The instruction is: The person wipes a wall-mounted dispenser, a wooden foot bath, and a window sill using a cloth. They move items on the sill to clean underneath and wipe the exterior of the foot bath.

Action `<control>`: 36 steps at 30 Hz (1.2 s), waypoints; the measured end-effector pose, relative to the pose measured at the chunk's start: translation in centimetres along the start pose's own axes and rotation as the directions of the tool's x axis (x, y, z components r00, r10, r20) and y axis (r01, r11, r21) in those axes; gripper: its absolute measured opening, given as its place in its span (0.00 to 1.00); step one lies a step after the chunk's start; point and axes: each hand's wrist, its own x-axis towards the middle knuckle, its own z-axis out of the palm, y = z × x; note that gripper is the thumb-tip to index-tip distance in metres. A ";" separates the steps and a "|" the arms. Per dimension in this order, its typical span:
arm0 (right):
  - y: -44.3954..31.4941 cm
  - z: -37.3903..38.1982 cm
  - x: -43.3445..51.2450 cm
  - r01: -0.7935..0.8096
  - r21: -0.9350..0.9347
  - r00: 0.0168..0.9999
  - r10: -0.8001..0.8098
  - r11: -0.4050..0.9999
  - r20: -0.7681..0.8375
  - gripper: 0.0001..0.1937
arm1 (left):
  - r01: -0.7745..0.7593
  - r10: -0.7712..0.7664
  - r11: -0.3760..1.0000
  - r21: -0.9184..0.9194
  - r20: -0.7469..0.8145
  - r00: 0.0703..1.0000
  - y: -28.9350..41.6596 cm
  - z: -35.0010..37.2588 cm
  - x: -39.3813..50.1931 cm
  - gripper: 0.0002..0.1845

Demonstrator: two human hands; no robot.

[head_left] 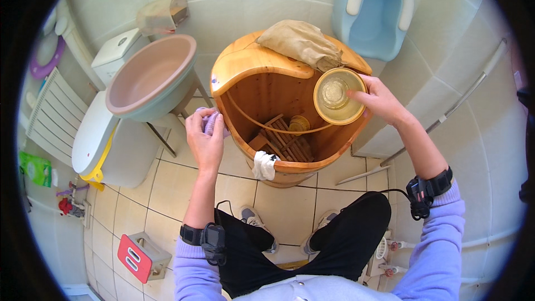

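Observation:
My left hand (205, 142) grips a purple cloth (210, 123) against the left rim of a wooden foot-soak barrel (288, 167). Over the barrel's right side, my right hand (380, 98) holds a yellowish translucent bowl (338, 110) by its edge, thumb inside. Within the barrel lie a wooden roller massager (288, 138) and a small yellow container (299, 123). A white cloth (264, 165) with a dark mark hangs over the near rim. On the barrel's wooden cover (238, 56) rests a crumpled tan cloth bag (301, 42).
To the left, a large pink-lined basin (146, 77) sits tilted on a stand beside a white toilet (98, 133). A blue child's tub or seat (372, 29) stands back right. A metal pole (455, 104) leans along the right wall. A red-topped step stool (136, 259) is at lower left.

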 end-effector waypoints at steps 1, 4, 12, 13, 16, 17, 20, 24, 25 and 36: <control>0.0 0.3 0.0 -0.012 0.003 1.000 0.012 1.000 0.004 0.14 | -0.056 0.056 0.998 0.009 -0.032 0.998 0.0 -0.1 0.2 0.08; 0.4 1.0 0.5 -0.004 0.023 1.000 0.004 1.000 0.015 0.16 | -0.013 0.007 0.990 -0.139 -0.042 0.999 0.0 -0.9 1.9 0.08; 4.5 2.4 1.4 0.032 -0.006 0.998 -0.031 0.999 0.055 0.17 | -0.104 0.101 0.988 -0.116 -0.030 0.994 1.3 -2.5 5.2 0.11; 5.0 2.1 1.1 0.081 0.001 0.996 -0.081 0.997 -0.044 0.16 | -0.050 0.049 0.992 -0.118 -0.011 0.999 1.4 -2.3 5.8 0.12; 6.6 -1.2 -0.9 0.077 0.133 0.925 -0.021 0.988 -0.380 0.18 | 0.070 -0.057 0.986 -0.150 0.091 0.994 0.6 -1.4 8.9 0.17; 7.0 -3.5 -1.6 0.153 0.265 0.925 -0.043 0.952 -0.378 0.20 | 0.077 -0.054 0.980 -0.185 0.125 0.991 0.1 -1.0 9.8 0.17; 9.8 -8.6 -2.7 0.296 0.492 0.806 0.063 0.818 -0.589 0.26 | 0.170 -0.123 0.949 -0.265 0.184 0.975 -1.6 0.9 11.7 0.21; 15.9 -12.5 -0.4 0.262 0.487 0.711 0.175 0.833 -0.681 0.28 | 0.423 -0.310 0.799 -0.427 0.312 0.898 -3.1 4.6 14.4 0.24; 17.1 -13.5 0.5 0.284 0.484 0.681 0.181 0.828 -0.710 0.28 | 0.499 -0.354 0.734 -0.461 0.367 0.860 -3.2 5.3 15.2 0.23; 18.9 -17.9 4.2 0.158 0.712 0.942 0.111 0.684 -0.317 0.30 | 0.515 -0.241 0.817 -0.258 0.659 0.713 -3.7 6.9 19.6 0.22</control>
